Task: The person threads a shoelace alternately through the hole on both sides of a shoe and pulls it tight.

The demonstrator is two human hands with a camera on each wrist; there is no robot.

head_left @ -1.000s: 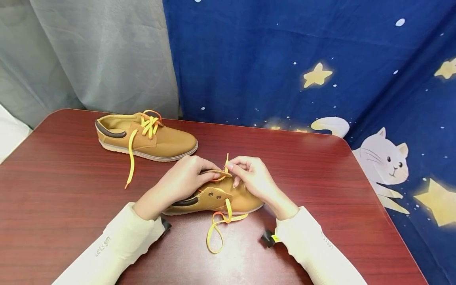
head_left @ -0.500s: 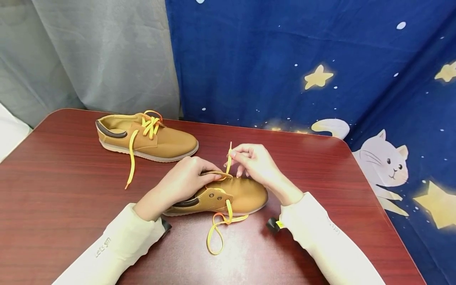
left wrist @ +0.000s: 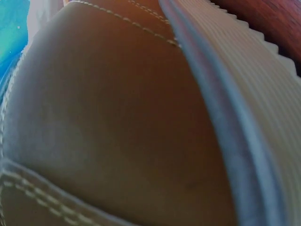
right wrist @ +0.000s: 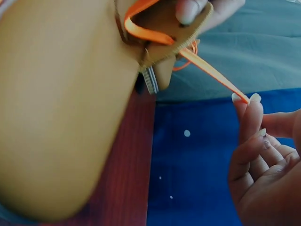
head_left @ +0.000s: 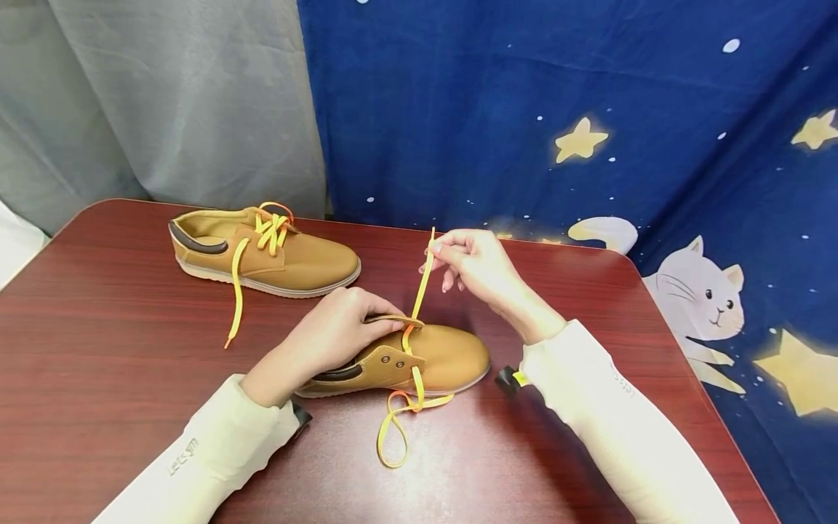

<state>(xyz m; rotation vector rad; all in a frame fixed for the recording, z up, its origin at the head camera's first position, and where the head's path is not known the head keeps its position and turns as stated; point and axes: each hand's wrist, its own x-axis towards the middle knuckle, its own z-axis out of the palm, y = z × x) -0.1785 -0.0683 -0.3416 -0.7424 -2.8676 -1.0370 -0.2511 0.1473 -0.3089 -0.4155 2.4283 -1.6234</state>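
In the head view a tan shoe [head_left: 452,353] lies on the table, toe to the right. My left hand [head_left: 337,327] pinches its far eyelet flap [right wrist: 200,30], holding it raised. Above the toe, my right hand [head_left: 481,266] pinches the tip end of a yellow-orange shoelace [head_left: 422,291]. In the right wrist view that lace runs taut from a hole in the flap to the thumb and fingertip. The lace's other end leaves the near flap and lies looped on the table in front. The left wrist view is filled by the shoe's side [left wrist: 117,108] and its ribbed sole [left wrist: 244,84].
A matching laced shoe [head_left: 321,266] stands at the back left of the reddish-brown table [head_left: 118,349], one lace end hanging over its side. Behind the table hang a grey curtain [head_left: 196,102] and a blue one [head_left: 445,94] with stars and a cat.
My right hand has moved up and away from the shoe, drawing more lace through the far flap. The left hand keeps its hold on the flap.
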